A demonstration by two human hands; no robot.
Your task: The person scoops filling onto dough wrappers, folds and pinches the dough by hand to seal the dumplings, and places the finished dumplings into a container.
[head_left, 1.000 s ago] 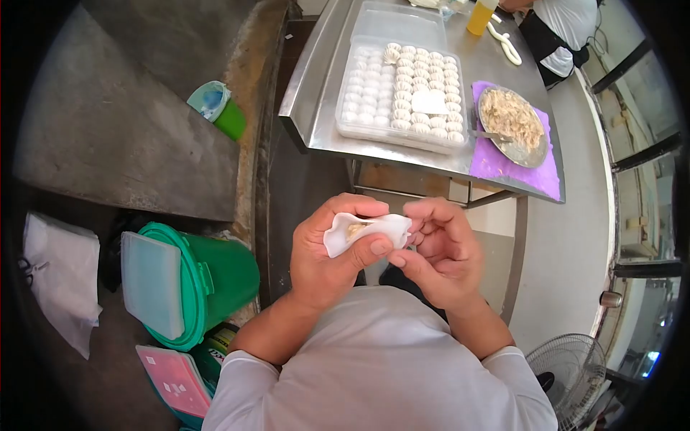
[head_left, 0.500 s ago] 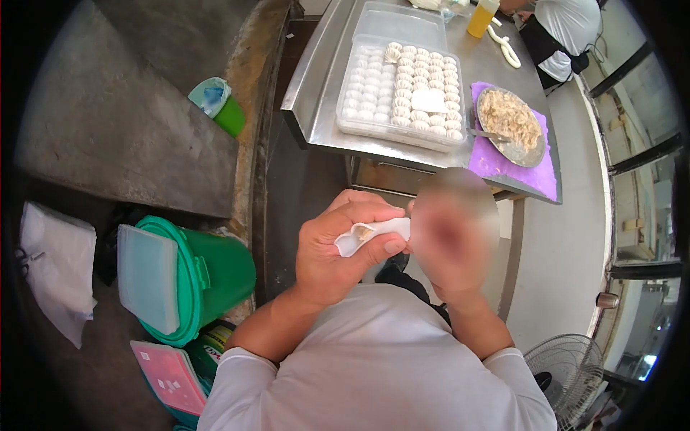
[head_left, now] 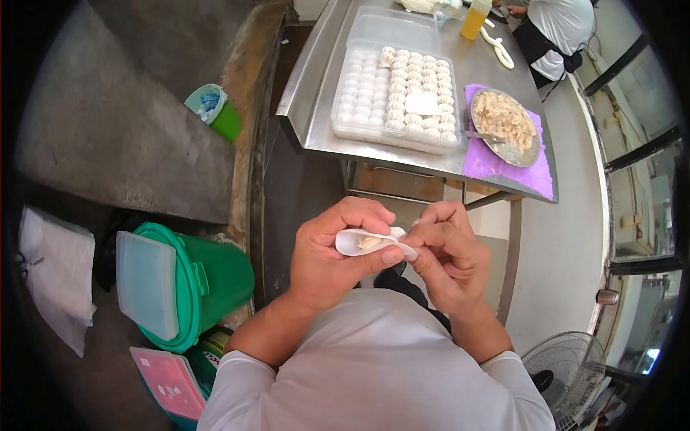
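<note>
A thin white dough wrapper (head_left: pixel 351 243) with pale filling (head_left: pixel 370 243) in its fold is held in front of my chest. My left hand (head_left: pixel 323 251) cups it from the left, thumb below and fingers above. With thumb and fingertips, my right hand (head_left: pixel 453 255) pinches its right end, where the two edges come together. On the steel table ahead, a clear plastic box (head_left: pixel 395 138) holds rows of pleated dumplings (head_left: pixel 417 79). To its right, a metal plate (head_left: pixel 523 154) carries a heap of chopped filling (head_left: pixel 503 118), with a utensil handle (head_left: pixel 483 135) at its left edge.
The steel table (head_left: pixel 302 108) has a near edge beyond my hands. Under the plate lies a purple cloth (head_left: pixel 489 169). An oil bottle (head_left: pixel 474 20) and dough strips (head_left: pixel 499 52) are farther back, near another person (head_left: pixel 560 36). A green lidded bin (head_left: pixel 223 276) stands left, a fan (head_left: pixel 564 366) right.
My right hand, blurred before, now shows clearly, pinching the wrapper's right end. The wrapper has turned so more of its filling shows. The view has shifted slightly.
</note>
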